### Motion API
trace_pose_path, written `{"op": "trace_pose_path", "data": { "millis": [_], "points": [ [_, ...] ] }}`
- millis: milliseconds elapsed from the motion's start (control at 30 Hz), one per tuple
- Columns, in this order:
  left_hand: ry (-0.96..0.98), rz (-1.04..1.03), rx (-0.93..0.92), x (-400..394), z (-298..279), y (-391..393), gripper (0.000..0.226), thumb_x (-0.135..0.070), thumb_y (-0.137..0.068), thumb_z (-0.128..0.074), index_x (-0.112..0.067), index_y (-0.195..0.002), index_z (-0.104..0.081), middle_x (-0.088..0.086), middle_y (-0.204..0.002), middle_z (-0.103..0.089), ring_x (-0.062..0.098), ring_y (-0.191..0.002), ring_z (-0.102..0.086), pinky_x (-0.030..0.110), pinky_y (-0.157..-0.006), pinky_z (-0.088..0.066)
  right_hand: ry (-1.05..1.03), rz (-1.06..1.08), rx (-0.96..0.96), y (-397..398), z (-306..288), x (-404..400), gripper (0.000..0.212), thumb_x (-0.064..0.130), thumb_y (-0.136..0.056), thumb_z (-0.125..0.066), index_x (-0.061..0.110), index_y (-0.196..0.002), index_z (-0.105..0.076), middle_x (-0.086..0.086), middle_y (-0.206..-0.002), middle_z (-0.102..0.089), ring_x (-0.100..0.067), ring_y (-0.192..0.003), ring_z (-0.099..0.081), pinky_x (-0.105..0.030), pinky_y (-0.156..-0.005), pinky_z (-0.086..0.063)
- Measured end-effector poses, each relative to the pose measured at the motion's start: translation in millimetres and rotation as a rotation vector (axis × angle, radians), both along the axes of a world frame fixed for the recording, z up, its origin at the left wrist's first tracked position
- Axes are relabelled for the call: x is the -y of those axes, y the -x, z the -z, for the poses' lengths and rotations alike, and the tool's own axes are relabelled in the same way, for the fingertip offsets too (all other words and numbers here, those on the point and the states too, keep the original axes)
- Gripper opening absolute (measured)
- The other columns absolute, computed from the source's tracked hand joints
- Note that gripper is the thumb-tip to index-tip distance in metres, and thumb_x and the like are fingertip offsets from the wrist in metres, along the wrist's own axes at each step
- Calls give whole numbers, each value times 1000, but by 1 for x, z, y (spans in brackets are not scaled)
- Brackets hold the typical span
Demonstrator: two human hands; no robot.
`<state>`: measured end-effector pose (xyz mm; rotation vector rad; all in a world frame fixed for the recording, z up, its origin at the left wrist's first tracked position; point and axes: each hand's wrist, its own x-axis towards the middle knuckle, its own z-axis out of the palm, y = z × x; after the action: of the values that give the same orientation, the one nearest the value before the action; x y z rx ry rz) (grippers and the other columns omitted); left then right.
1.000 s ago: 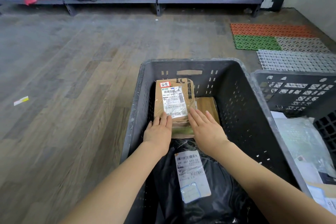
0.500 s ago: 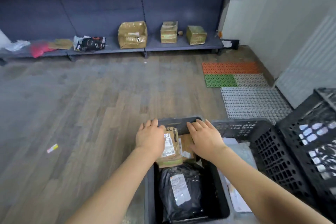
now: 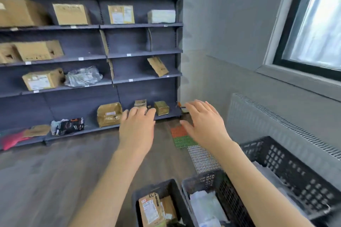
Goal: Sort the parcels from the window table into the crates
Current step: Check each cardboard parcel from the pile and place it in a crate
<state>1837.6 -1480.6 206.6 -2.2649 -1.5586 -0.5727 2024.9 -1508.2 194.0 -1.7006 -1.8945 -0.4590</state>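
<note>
My left hand [image 3: 137,131] and my right hand [image 3: 204,125] are raised in front of me, palms down, fingers spread and relaxed, holding nothing. Far below them, at the bottom edge, stands a grey crate [image 3: 156,186] with a brown cardboard parcel [image 3: 150,210] bearing a white label lying inside. To its right is a second crate [image 3: 203,180] with pale plastic-wrapped parcels [image 3: 206,206]. A third black crate [image 3: 295,171] sits further right. The window table is out of sight.
Dark grey shelving [image 3: 140,26] along the far wall carries several cardboard boxes and bagged parcels. Orange, green and white floor mats [image 3: 181,137] lie near the corner. A window [image 3: 313,22] and a radiator [image 3: 276,125] are on the right wall. Wooden floor [image 3: 46,180] spreads left.
Both hands left the brown parcel in the grey crate and rose up, open. My head lifted, so the view swung from the crate to the shelves and window.
</note>
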Motion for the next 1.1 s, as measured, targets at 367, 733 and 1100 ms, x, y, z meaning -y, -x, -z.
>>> {"op": "trace_pose_path", "data": {
  "millis": [367,733,1100],
  "points": [
    [-41,399,182,166,-9,-77,39,-18,-68,-83,-12,-105,-71,10,-107,-69,34,-99,-66,51,-80,-52,-128,236,-121,-58,0,217,48,34,-86,-58,11,-128,-58,0,-129,-61,-24,-128,-51,-42,-111,-29],
    [302,765,242,317,15,-209,44,-43,-96,-47,-28,-138,-46,-11,-140,-45,12,-130,-39,30,-104,-28,-23,628,-203,-162,29,451,63,54,-84,-52,11,-129,-58,-1,-130,-61,-22,-124,-54,-43,-106,-41],
    [425,1115,-50,575,60,-350,49,-47,-98,-41,-32,-144,-35,-5,-154,-25,13,-142,-19,29,-113,-18,151,1020,-235,-238,54,734,62,37,-76,-79,8,-127,-60,-4,-128,-62,-27,-118,-58,-38,-102,-39]
  ]
}}
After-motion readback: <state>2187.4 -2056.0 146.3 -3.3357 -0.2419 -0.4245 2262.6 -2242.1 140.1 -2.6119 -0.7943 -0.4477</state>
